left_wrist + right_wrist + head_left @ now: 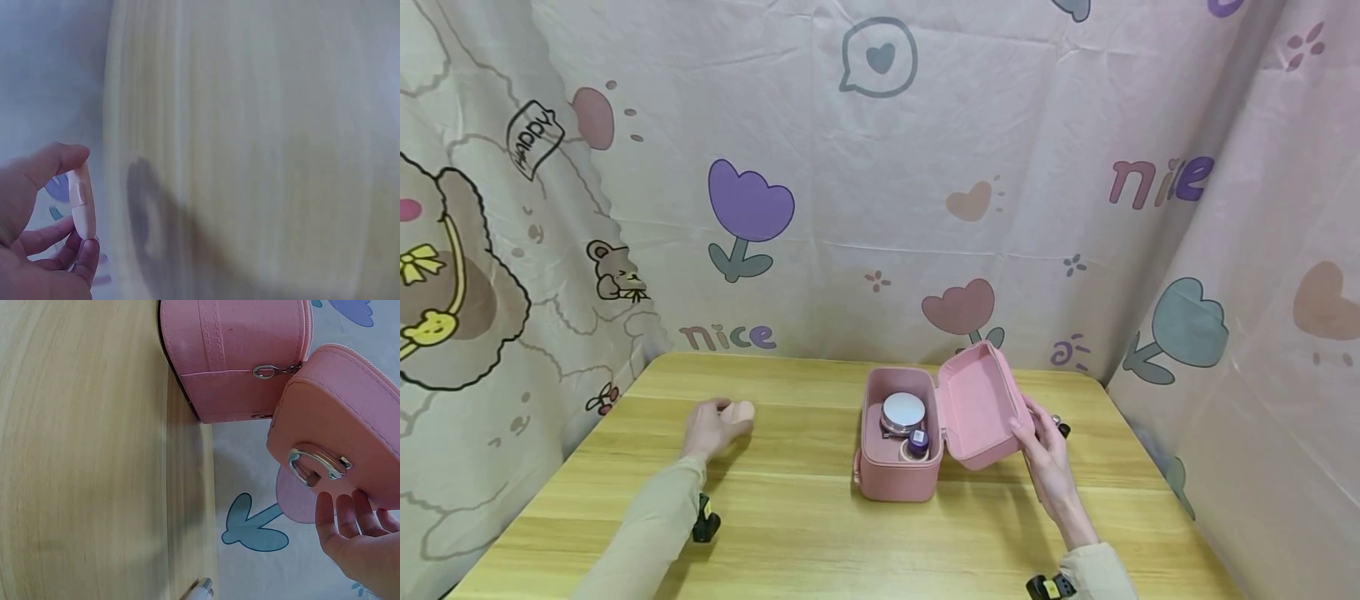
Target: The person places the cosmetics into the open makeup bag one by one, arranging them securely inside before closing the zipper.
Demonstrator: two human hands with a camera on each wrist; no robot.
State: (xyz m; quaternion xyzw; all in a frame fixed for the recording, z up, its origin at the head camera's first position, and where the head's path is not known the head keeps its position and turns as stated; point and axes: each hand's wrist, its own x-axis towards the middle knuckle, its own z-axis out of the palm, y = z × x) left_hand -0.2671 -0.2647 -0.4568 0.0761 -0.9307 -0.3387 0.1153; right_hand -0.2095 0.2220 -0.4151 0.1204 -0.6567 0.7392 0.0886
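My left hand (709,429) pinches a beige makeup puff (741,417) above the left part of the table. In the left wrist view the puff (82,203) is edge-on between thumb and fingers, a strap across its side. A pink cosmetic case (898,479) stands unzipped, holding a round compact (903,411) with a pale top and a small purple-capped bottle (917,444). My right hand (1048,458) grips the outer edge of its lid (977,400), which is swung out to the right. The right wrist view shows the lid's metal-ringed handle (315,461) beside the fingers.
Behind the right hand, a small silver and black object (1062,426) lies on the wooden table (797,533). A printed curtain (850,167) hangs along the table's back and both sides. Black cameras sit on both wrists.
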